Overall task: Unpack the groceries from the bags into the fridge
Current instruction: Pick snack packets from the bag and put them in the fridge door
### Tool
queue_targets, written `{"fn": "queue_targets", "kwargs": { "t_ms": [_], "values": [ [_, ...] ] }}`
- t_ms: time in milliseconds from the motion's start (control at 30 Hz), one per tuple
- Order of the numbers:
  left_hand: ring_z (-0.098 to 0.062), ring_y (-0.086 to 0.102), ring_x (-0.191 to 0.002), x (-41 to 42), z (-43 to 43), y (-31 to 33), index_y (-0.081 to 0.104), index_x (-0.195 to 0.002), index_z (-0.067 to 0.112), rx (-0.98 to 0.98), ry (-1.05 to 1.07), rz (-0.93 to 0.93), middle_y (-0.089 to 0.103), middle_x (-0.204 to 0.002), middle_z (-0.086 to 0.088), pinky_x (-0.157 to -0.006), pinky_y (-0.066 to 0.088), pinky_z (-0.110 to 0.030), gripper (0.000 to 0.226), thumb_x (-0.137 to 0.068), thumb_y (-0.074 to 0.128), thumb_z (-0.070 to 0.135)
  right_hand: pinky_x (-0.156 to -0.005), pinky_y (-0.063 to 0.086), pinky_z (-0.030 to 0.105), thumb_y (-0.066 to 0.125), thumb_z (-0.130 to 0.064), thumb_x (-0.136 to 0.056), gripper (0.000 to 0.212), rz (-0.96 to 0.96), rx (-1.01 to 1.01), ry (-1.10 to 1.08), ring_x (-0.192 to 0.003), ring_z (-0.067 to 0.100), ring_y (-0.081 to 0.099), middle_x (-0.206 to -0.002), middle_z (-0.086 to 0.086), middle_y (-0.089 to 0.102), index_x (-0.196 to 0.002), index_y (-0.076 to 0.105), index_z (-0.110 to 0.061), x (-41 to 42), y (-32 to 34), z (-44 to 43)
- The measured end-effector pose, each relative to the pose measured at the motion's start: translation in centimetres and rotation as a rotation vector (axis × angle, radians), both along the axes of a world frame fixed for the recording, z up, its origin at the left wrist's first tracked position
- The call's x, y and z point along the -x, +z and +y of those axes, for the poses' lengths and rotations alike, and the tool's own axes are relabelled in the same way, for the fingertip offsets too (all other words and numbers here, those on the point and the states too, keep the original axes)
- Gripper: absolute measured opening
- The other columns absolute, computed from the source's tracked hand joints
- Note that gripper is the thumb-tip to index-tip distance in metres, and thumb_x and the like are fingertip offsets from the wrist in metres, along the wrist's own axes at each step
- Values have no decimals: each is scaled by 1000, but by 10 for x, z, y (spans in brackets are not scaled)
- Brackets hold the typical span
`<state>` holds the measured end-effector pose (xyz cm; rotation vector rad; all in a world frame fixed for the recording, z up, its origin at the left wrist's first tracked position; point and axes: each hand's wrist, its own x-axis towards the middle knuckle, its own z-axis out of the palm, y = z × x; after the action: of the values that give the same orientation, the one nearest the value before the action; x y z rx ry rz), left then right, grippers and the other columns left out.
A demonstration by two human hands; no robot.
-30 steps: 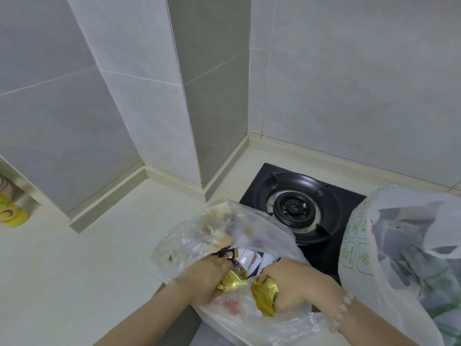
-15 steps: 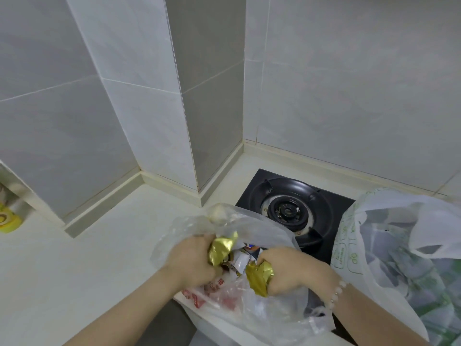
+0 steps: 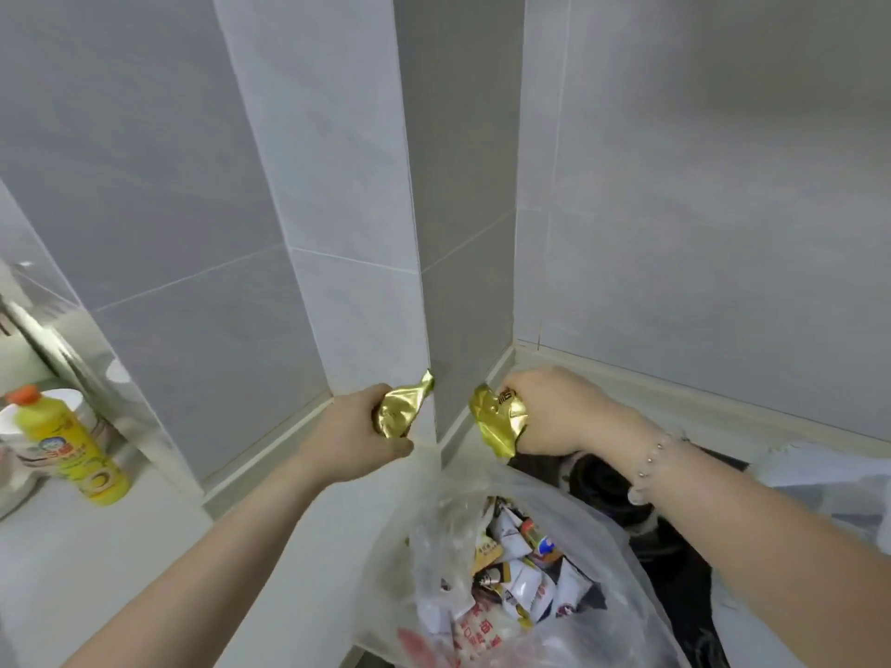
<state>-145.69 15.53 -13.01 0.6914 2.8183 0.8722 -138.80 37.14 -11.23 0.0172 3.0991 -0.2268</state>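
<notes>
Pale grey wall tiles (image 3: 193, 185) fill most of the view, meeting a white counter (image 3: 96, 547) at a cream edge strip. At the far left a yellow bottle (image 3: 72, 450) with an orange cap stands upright on the counter, with a white container just behind it (too blurred to say what it is).

Towards the middle, the left hand (image 3: 359, 438) is raised above the counter, its fingers curled tight around a crumpled gold packet (image 3: 400, 412) whose twisted end sticks up past the thumb. Just to the right, well clear of the first, the right hand (image 3: 554, 409) clamps its fingers on a second gold packet (image 3: 496, 424), which hangs down from the fist. A bead bracelet (image 3: 648, 462) sits on that wrist.

Below and between the two hands a clear plastic bag (image 3: 424, 547) stands open on the counter. Its rim rises to the underside of the left hand; whether those fingers also pinch it cannot be told. Inside lie many small packets (image 3: 520, 580), mostly white and brown, heaped over something with red print at the bottom.

Behind the bag, under the right forearm, is a black stove (image 3: 600, 479). At the right edge sits a white plastic bag (image 3: 829, 479), its contents hidden.
</notes>
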Motion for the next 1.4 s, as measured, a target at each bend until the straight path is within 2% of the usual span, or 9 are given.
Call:
{"fn": "queue_targets", "kwargs": {
  "t_ms": [100, 267, 333, 433, 533, 867, 1100, 1267, 1400],
  "values": [
    [-20, 55, -89, 8, -4, -3, 55, -106, 21, 141, 85, 382, 60, -93, 3, -63, 38, -28, 33, -73, 61, 22, -63, 41, 26, 61, -15, -78, 22, 126, -181, 37, -91, 27, 60, -99, 6, 61, -99, 53, -15, 20, -3, -17],
    [-23, 55, -93, -13, -30, -3, 56, -111, 21, 197, 229, 602, 59, -98, 1, -67, 32, -25, 39, -72, 58, 19, -65, 37, 27, 59, -19, -80, 19, 245, -142, 166, -98, 25, 60, -103, 3, 61, -95, 48, -18, 30, -3, -48],
    [-26, 57, -87, -31, -48, 0, 59, -107, 19, 228, 302, 658, 61, -93, 0, -68, 35, -27, 40, -67, 63, 16, -64, 34, 27, 57, -19, -80, 21, 304, -100, 223, -98, 23, 58, -103, 2, 59, -89, 39, -20, 34, 0, -63],
    [-26, 59, -64, -69, -82, 6, 64, -88, 18, 314, 471, 760, 61, -75, 1, -53, 40, -28, 46, -44, 76, 12, -62, 33, 27, 57, -23, -82, 19, 411, -31, 335, -98, 22, 57, -104, -1, 56, -92, 41, -21, 36, 8, -90],
    [-24, 57, -59, -127, -113, 13, 63, -84, 17, 422, 655, 787, 62, -74, 2, -50, 34, -25, 47, -39, 77, 12, -62, 35, 26, 58, -26, -82, 26, 460, 7, 481, -100, 19, 57, -107, -3, 53, -105, 48, -20, 21, 8, -129],
    [-17, 49, -51, -378, -193, 55, 63, -77, 13, 729, 1197, 778, 59, -67, 1, -48, 29, -23, 37, -44, 76, 6, -65, 34, 25, 59, -16, -82, 27, 466, 204, 1114, -104, 20, 56, -111, -1, 55, -107, 49, -18, -150, 42, -301],
    [-22, 53, -50, -548, -188, 66, 63, -76, 11, 940, 1520, 792, 59, -65, 0, -53, 30, -19, 44, -33, 74, 2, -62, 34, 26, 62, -19, -80, 22, 516, 355, 1495, -98, 18, 56, -101, -3, 51, -97, 47, -20, -295, 64, -363],
    [-26, 59, -60, -646, -168, 85, 66, -84, 11, 1043, 1676, 800, 63, -73, -1, -58, 45, -25, 46, -39, 73, 5, -62, 34, 27, 60, -21, -81, 20, 533, 464, 1696, -97, 20, 57, -100, -3, 53, -92, 43, -21, -396, 78, -381],
    [-25, 60, -62, -726, -146, 104, 65, -85, 10, 1099, 1768, 800, 62, -73, -2, -61, 39, -23, 44, -42, 72, 2, -60, 33, 27, 62, -27, -79, 22, 515, 552, 1801, -94, 20, 58, -92, -4, 49, -94, 47, -21, -472, 97, -386]
  ]
}}
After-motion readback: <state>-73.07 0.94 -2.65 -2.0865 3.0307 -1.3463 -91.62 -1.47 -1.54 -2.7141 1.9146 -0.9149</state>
